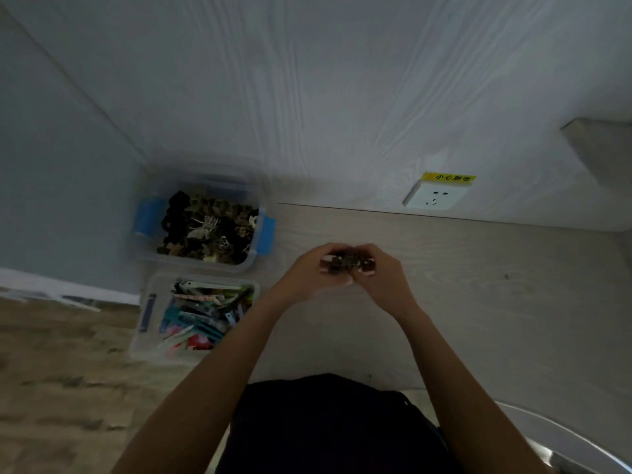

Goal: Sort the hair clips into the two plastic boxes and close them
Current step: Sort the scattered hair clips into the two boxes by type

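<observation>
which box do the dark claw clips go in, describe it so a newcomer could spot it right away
Start at the white wall socket and look left along the wall to the corner, where two clear plastic boxes sit one behind the other. It is the far box, nearest the wall. Unlike the near box of colourful flat clips, it has bright blue side latches and holds black and brown clips.

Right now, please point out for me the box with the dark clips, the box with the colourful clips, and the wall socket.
box with the dark clips [265, 234]: head view, on its blue right latch.
box with the colourful clips [147, 313]: head view, on its left wall.
wall socket [436, 196]: head view, on the white face plate.
</observation>
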{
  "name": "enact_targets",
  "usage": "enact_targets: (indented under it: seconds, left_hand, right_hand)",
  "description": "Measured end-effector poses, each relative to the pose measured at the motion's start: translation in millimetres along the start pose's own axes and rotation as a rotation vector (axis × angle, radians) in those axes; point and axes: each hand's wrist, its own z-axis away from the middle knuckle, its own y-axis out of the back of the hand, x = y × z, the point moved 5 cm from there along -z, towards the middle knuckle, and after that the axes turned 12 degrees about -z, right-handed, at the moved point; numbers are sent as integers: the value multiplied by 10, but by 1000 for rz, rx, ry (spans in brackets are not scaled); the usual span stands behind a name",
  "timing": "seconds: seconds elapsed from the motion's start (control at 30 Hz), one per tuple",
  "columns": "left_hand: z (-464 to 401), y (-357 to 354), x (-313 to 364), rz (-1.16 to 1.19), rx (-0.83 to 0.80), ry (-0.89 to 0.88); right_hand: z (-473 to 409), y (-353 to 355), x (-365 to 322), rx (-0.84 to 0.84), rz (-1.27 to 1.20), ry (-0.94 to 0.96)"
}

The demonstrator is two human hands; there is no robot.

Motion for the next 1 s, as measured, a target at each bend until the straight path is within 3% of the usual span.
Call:
enact_targets:
  seconds: [0.23, 0.43, 0.63, 0.8, 1.0]
  left_hand:
    - [583, 969, -43, -8, 308, -45]
    - [923, 1695, -441, -182, 489, 26]
    - [1100, 2157, -918, -522, 532, 131]
    - [1086, 2256, -998, -567, 494, 0]
    - [1061, 2129, -1049, -720, 467, -149]
  right_hand:
    - [-78, -572, -1004, -127, -44, 251]
    - [-291, -1160, -1479, -263, -1, 278]
    - [-370, -1462, -1529, -394, 315, 280]
    - [-295, -1645, -1545, -300, 506, 210]
    - [-220, -1847, -1573, -288, 525, 363]
